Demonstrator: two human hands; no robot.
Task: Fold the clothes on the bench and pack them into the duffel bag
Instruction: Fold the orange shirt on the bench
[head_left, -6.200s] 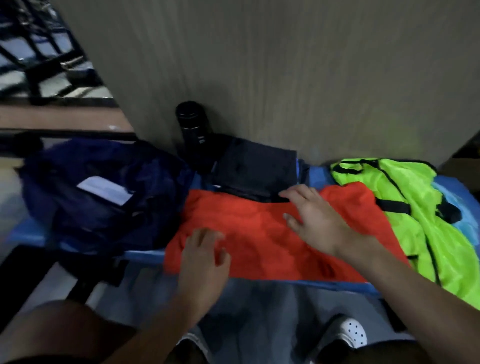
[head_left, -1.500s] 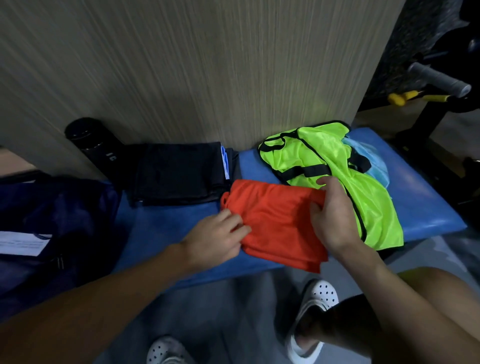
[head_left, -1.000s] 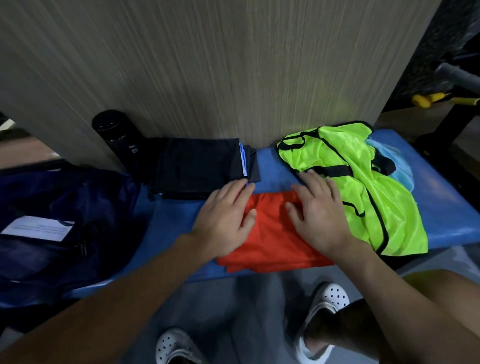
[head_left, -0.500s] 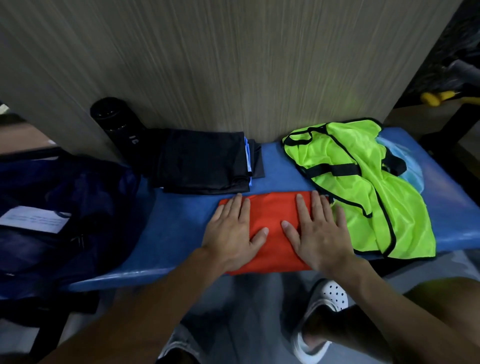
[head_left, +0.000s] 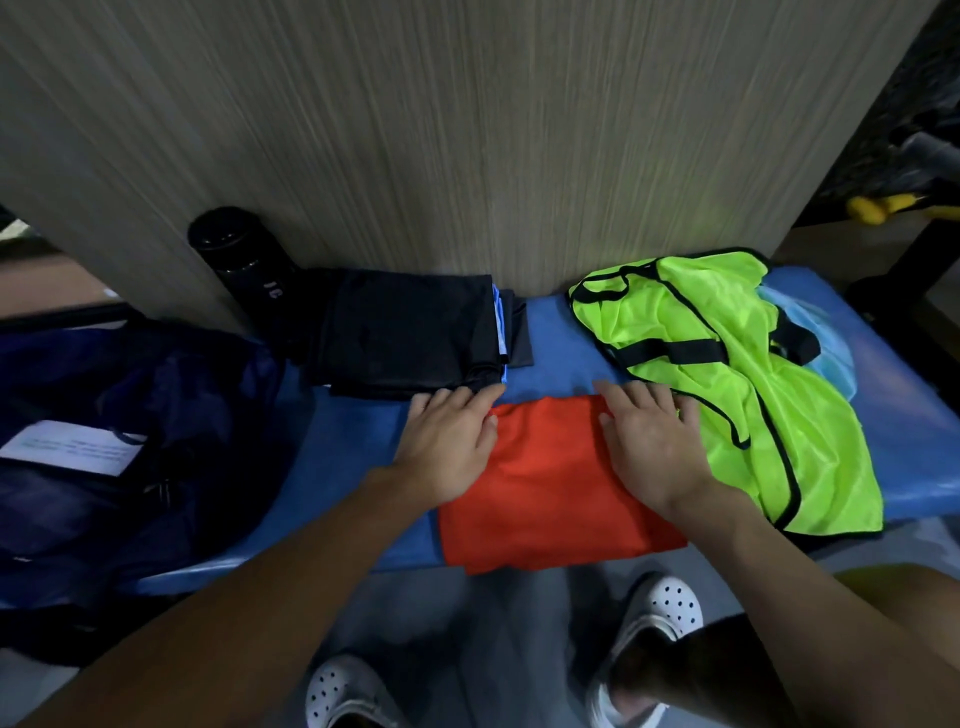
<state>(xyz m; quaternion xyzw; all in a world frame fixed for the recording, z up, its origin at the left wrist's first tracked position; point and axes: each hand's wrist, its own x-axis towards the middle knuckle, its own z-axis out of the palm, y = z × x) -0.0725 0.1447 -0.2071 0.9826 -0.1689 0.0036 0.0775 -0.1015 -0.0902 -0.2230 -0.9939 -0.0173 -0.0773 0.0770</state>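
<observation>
Now, orange garment (head_left: 550, 488): folded to a rough rectangle, lying flat on the blue desk (head_left: 353, 462); near edge hangs a bit over the desk's front lip.
L hand (head_left: 449, 447): open, fingers straight & together, pressing flat on the orange garment's left edge; palm partly on bare desk, fingertips reach past its far-left corner.
R hand (head_left: 649, 447): open too, fingers straight & slightly spread, pressing flat on the orange garment's right part; fingertips at its far edge.
Black folded stack (head_left: 410, 338): just behind the orange garment, to its far left, w/ a thin blue layer showing at the stack's right side; L fingertips are at the stack's near edge, can't tell if touching.
Neon green bib (head_left: 737, 395): unfolded, black trim, spread right of the orange garment, right beside the R hand.
Light blue cloth (head_left: 826, 343): under the bib, further right of the orange garment; only part shows.
Duffel bag (head_left: 156, 395): dark navy, well left of the orange garment at the desk's left end; a white tag (head_left: 72, 447) lies on it.
Black bottle (head_left: 239, 254): far left behind the orange garment, against the wood-grain wall (head_left: 467, 130).
White clogs (head_left: 660, 618): on the floor, in front of & below the orange garment.
</observation>
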